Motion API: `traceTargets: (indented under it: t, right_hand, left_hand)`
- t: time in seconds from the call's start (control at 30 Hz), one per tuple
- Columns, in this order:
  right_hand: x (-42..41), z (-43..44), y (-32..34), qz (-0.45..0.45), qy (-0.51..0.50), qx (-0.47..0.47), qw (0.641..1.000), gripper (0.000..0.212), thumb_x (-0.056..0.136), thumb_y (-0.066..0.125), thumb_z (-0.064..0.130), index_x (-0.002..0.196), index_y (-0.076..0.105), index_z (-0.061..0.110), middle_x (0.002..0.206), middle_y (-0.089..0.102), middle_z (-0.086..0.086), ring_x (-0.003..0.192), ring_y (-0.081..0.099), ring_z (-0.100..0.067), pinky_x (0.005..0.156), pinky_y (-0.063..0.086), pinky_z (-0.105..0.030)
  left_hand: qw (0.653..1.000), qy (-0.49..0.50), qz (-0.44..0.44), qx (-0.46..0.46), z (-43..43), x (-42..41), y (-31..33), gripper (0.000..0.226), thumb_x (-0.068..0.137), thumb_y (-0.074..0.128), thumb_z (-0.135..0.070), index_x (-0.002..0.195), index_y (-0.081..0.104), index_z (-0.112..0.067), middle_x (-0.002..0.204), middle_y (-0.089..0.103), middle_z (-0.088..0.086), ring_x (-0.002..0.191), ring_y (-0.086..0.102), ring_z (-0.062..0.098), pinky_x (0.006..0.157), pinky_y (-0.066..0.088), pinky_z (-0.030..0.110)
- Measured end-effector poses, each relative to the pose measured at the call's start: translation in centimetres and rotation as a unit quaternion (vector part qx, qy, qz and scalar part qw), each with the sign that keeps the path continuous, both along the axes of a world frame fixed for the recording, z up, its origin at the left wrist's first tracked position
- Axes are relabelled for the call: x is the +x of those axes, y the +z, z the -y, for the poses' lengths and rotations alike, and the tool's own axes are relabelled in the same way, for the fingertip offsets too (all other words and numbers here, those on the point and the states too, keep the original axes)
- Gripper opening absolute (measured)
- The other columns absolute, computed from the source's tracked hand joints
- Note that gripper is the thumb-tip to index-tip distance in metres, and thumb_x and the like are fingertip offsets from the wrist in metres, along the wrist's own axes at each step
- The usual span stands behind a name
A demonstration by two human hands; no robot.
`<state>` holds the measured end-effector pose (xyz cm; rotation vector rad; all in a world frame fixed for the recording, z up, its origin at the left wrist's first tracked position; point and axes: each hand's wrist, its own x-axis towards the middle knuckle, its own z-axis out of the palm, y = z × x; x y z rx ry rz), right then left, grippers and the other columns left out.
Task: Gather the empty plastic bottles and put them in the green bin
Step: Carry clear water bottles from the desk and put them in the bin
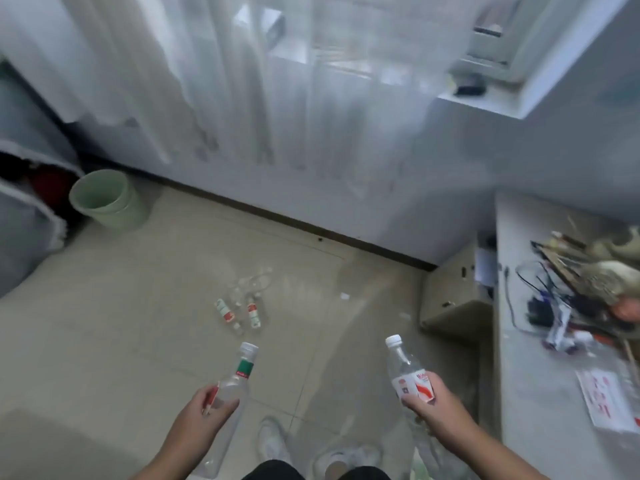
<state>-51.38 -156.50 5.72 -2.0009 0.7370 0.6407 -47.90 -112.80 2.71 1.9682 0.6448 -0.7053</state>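
My left hand point(204, 412) grips a clear plastic bottle point(240, 370) with a green and red label and a white cap, held upright over the floor. My right hand point(433, 398) grips a second clear bottle point(403, 363) with a red and white label and a white cap. Several more empty bottles point(244, 304) lie on the tiled floor ahead of me, some with red and green labels. The pale green bin point(107, 199) stands open and upright at the far left, near the wall and beside a grey cover.
A white desk point(540, 393) on the right carries cables, papers and clutter. A beige cabinet point(450, 299) sits beside it. White curtains point(277, 98) hang along the far wall. A grey covered piece of furniture point(24, 220) stands left. My white shoes point(273, 441) show below.
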Motion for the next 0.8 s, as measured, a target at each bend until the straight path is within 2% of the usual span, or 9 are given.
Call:
traceTargets:
  t: [0.1,0.2,0.27,0.37,0.43,0.5,0.63,0.73,0.8]
  right_hand:
    - [3.5,-4.0,0.3,-0.025,0.05,-0.003,0.998,0.036,0.073,0.078,0.045,0.104,0.062,0.039,0.085,0.074,0.008,0.069,0.072,-0.01,0.053,0.053,-0.021]
    - [6.6,-6.9,0.4,-0.04,0.09,0.002,0.995,0.033,0.078,0.08,0.041,0.106,0.063,0.038,0.088,0.074,0.003,0.075,0.073,-0.022,0.053,0.053,-0.028]
    - [8.5,-8.4,0.5,-0.06,0.12,0.003,0.991,0.031,0.079,0.079,0.041,0.106,0.064,0.036,0.088,0.075,0.001,0.071,0.071,-0.021,0.054,0.053,-0.03]
    - [12.0,-10.2,0.5,-0.077,0.165,-0.001,0.983,0.036,0.072,0.08,0.05,0.101,0.067,0.033,0.082,0.074,0.001,0.065,0.068,-0.015,0.054,0.053,-0.03]
    - [15.0,-11.3,-0.5,-0.091,0.198,-0.004,0.976,0.043,0.065,0.078,0.056,0.099,0.068,0.031,0.081,0.074,0.007,0.069,0.069,-0.011,0.059,0.054,-0.029]
    - [17.8,-12.2,-1.5,-0.108,0.226,-0.015,0.968,0.046,0.07,0.08,0.055,0.104,0.063,0.028,0.092,0.074,0.003,0.077,0.072,-0.016,0.063,0.058,-0.032]
    - [25.1,-17.5,-2.3,-0.151,0.323,-0.022,0.934,0.052,0.072,0.08,0.05,0.106,0.055,0.02,0.097,0.069,-0.013,0.066,0.067,-0.023,0.054,0.051,-0.032]
    - [30.6,-24.3,-1.7,-0.138,0.384,-0.019,0.913,0.042,0.079,0.079,0.044,0.106,0.054,0.023,0.098,0.069,-0.012,0.065,0.065,-0.023,0.053,0.048,-0.031]
    - [34.1,-29.8,-1.1,-0.112,0.428,-0.015,0.897,0.038,0.082,0.076,0.043,0.107,0.055,0.024,0.099,0.069,-0.009,0.07,0.068,-0.023,0.056,0.051,-0.031]
  left_hand:
    - [0.998,0.052,-0.023,-0.013,-5.0,-1.2,-0.3,0.055,0.084,0.074,-0.052,0.132,0.06,-0.031,0.116,0.069,-0.012,0.099,0.071,0.017,0.079,0.057,0.039]
    - [0.994,0.094,-0.042,-0.033,-8.4,-1.6,0.0,0.053,0.085,0.069,-0.059,0.132,0.056,-0.038,0.114,0.066,-0.019,0.093,0.073,0.015,0.072,0.061,0.039]
    - [0.989,0.133,-0.046,-0.043,-10.2,-1.5,0.6,0.056,0.076,0.065,-0.07,0.125,0.052,-0.045,0.113,0.066,-0.02,0.087,0.076,0.013,0.073,0.061,0.039]
    - [0.981,0.184,-0.05,-0.046,-12.1,-0.9,1.4,0.055,0.064,0.06,-0.08,0.112,0.05,-0.055,0.114,0.066,-0.022,0.077,0.078,0.009,0.072,0.061,0.036]
    - [0.972,0.226,-0.055,-0.043,-13.2,-0.5,1.6,0.045,0.062,0.061,-0.081,0.101,0.054,-0.059,0.114,0.067,-0.022,0.075,0.078,0.009,0.072,0.06,0.036]
    - [0.963,0.263,-0.053,-0.036,-14.0,-0.7,1.9,0.042,0.06,0.062,-0.081,0.096,0.055,-0.062,0.112,0.068,-0.021,0.073,0.078,0.01,0.07,0.06,0.036]
    - [0.936,0.346,-0.056,-0.021,-15.5,-1.1,3.0,0.047,0.06,0.066,-0.078,0.101,0.06,-0.058,0.11,0.071,-0.015,0.074,0.078,0.011,0.069,0.062,0.038]
    - [0.925,0.376,-0.061,-0.01,-16.8,-1.8,3.8,0.06,0.079,0.067,-0.069,0.13,0.063,-0.038,0.116,0.071,-0.007,0.097,0.071,0.017,0.088,0.057,0.04]
    - [0.914,0.4,-0.067,0.001,-18.0,-2.2,4.0,0.059,0.088,0.066,-0.058,0.138,0.06,-0.027,0.122,0.068,-0.002,0.106,0.064,0.02,0.096,0.049,0.039]
